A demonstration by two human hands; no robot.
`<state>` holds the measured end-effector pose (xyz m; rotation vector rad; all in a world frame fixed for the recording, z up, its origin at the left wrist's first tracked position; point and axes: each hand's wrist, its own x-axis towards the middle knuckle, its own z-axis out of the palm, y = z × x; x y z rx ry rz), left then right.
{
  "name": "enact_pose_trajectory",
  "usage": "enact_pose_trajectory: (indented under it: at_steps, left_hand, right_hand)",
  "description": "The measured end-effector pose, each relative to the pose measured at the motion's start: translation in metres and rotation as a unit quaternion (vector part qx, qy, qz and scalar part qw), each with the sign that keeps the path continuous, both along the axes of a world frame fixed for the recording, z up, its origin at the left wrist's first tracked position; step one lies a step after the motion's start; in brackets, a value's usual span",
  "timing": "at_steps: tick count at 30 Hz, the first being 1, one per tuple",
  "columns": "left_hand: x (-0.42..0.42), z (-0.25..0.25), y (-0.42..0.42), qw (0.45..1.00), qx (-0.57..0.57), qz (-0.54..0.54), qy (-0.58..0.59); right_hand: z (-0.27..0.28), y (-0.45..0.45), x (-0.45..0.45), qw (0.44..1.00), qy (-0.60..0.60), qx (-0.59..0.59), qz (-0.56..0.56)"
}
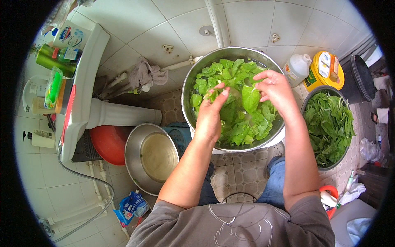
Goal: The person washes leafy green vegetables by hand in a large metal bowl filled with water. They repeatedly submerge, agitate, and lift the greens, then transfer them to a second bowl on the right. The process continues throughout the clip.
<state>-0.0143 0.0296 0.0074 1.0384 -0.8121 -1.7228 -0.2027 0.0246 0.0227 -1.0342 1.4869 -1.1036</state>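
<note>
Leafy greens (247, 129) float in water in a large round metal basin (188, 77) in front of me. Over the basin's right half, my right hand (271, 86) pinches a single green leaf (250, 98) by its stem end, the blade hanging down. My left hand (213, 111) is over the left half, fingers curled around a small bit of greens that they partly hide. The two hands are apart, both above the floating leaves.
A tub heaped with greens (328, 129) stands at right, near a yellow-lidded bucket (338, 78) and a white plastic jug (297, 69). At left are a metal bowl of water (134, 148), a red basin (108, 143) and a pedestal sink (89, 83). A hose (92, 177) hangs at lower left.
</note>
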Motion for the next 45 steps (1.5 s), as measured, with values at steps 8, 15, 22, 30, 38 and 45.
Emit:
enact_pose_trajectory:
  at_steps: [8,15,22,30,38,45]
  left_hand:
    - [-0.006,0.004,0.007,0.988,0.055,-0.106,0.096]
    - [0.003,-0.001,-0.002,0.975,0.094,-0.064,0.192]
    - [0.018,-0.007,-0.01,0.975,0.117,0.036,0.185]
    - [0.02,-0.009,-0.011,0.969,0.143,0.027,0.2]
    - [0.02,-0.012,-0.01,0.969,0.144,0.021,0.201]
    - [0.018,-0.013,-0.011,0.969,0.151,0.028,0.194]
  right_hand:
    - [0.009,0.006,0.027,0.971,-0.201,0.017,0.131]
    - [0.014,0.002,-0.019,0.991,-0.096,-0.089,0.005]
    - [-0.019,0.012,-0.008,0.858,0.504,0.014,0.101]
    - [-0.026,-0.007,-0.026,0.973,0.2,0.038,0.109]
    - [-0.011,-0.004,-0.023,0.989,-0.128,0.064,0.024]
    - [-0.042,-0.005,-0.005,0.898,0.438,0.026,0.026]
